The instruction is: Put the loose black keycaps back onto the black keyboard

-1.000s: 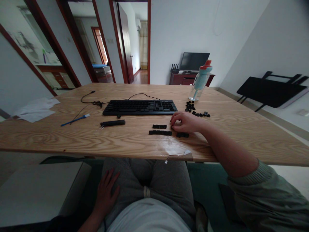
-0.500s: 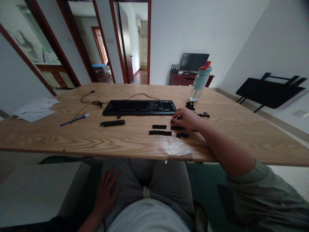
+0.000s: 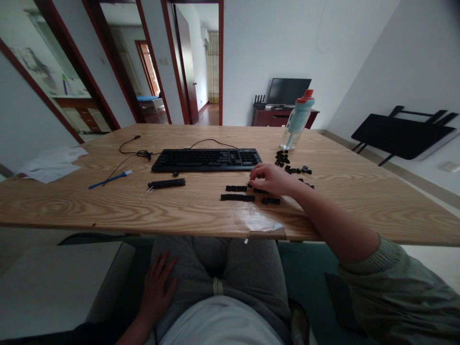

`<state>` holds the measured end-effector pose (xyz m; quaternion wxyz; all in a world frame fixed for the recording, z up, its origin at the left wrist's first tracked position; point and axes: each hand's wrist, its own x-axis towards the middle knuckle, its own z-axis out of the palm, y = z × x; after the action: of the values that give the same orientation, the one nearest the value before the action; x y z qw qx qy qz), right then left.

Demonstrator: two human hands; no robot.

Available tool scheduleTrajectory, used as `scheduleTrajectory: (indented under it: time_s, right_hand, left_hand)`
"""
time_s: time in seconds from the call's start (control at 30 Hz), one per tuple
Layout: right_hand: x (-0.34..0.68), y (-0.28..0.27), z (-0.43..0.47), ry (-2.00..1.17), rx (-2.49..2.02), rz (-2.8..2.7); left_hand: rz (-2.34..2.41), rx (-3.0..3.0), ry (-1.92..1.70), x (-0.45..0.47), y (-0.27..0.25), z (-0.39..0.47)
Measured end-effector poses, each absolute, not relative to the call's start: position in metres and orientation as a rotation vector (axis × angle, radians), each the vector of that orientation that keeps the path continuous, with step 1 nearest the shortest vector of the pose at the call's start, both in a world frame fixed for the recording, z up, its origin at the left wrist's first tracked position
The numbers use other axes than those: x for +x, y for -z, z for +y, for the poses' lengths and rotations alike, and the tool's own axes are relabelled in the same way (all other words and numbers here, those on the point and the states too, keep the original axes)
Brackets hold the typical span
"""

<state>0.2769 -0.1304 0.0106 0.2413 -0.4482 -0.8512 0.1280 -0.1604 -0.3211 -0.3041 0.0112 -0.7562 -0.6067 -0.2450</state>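
My right hand [image 3: 272,179] is over the table, fingertips pinched on a small black keycap [image 3: 249,185] at the right end of a short row of keycaps [image 3: 236,189]. A longer keycap row [image 3: 237,197] lies just nearer to me, with a small group of keycaps [image 3: 270,201] to its right. Part of another row is hidden under my hand. Behind the fingers lies a black keyboard [image 3: 206,159]; whether keys are gone from it is too dark to tell. My left hand [image 3: 158,285] rests on my thigh with its fingers spread, holding nothing.
Loose keycaps [image 3: 282,158] lie in a heap near a clear water bottle [image 3: 296,122]. Left of the rows are a black tool with metal prongs [image 3: 167,184], a blue brush [image 3: 110,179], a coiled cable [image 3: 144,154] and white paper [image 3: 53,163]. The table's front edge [image 3: 201,232] is close to my lap.
My right hand has moved a little left and towards me, bringing a keycap to the end of the short row. My left hand stays on the thigh.
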Motion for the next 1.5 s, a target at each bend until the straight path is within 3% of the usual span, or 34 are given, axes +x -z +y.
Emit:
scheduleTrajectory:
  time_s: [0.4,0.63,0.73,0.97,1.1,1.5]
  right_hand:
    - [0.274,-0.013,-0.136,-0.440,-1.223,-2.380]
    - [0.316,-0.037,-0.141,-0.350,-1.237,-2.034]
    - [0.362,-0.044,-0.135,-0.299,-1.451,-1.816]
    - [0.456,-0.009,-0.123,-0.282,-1.805,-1.533]
    - [0.445,0.001,-0.125,-0.412,-1.782,-1.687]
    - [0.446,0.015,-0.111,-0.284,-1.926,-1.688]
  left_hand:
    - [-1.892,-2.368,0.747,-0.162,0.306,-0.320]
    - [-1.880,-2.369,0.777,-0.160,0.304,-0.320]
    - [-1.878,-2.365,0.795,-0.161,0.306,-0.319]
    - [-1.869,-2.356,0.834,-0.163,0.310,-0.315]
    - [-1.948,-2.341,0.831,-0.160,0.305,-0.316]
    - [-1.944,-2.352,0.782,-0.161,0.306,-0.315]
